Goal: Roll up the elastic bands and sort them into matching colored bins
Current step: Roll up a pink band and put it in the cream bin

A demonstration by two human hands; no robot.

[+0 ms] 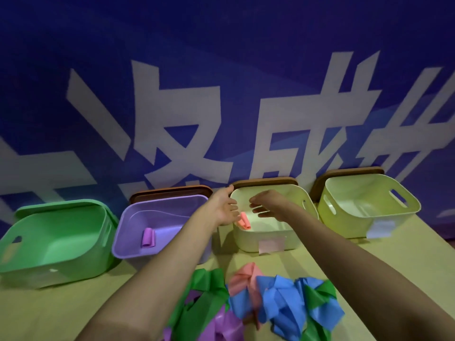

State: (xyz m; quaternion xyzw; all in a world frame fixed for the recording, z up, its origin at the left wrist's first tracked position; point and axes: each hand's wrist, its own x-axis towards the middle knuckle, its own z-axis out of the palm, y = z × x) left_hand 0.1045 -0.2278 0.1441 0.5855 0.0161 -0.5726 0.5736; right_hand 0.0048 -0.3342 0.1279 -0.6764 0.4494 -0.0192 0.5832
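Elastic bands lie in a loose tangle at the near edge of the counter, with green, pink, blue and purple strips mixed together. Four open bins stand in a row at the far side against a blue wall with large white characters. From left to right they are a green bin, a purple bin holding a purple roll, a cream bin with a pink label and a second cream bin with a pale blue label. Both hands reach over the pink-labelled bin. The left hand and right hand face each other, fingers loosely spread, gripping nothing. A pink roll sits inside this bin, just beneath the left fingertips; whether they touch it is unclear.
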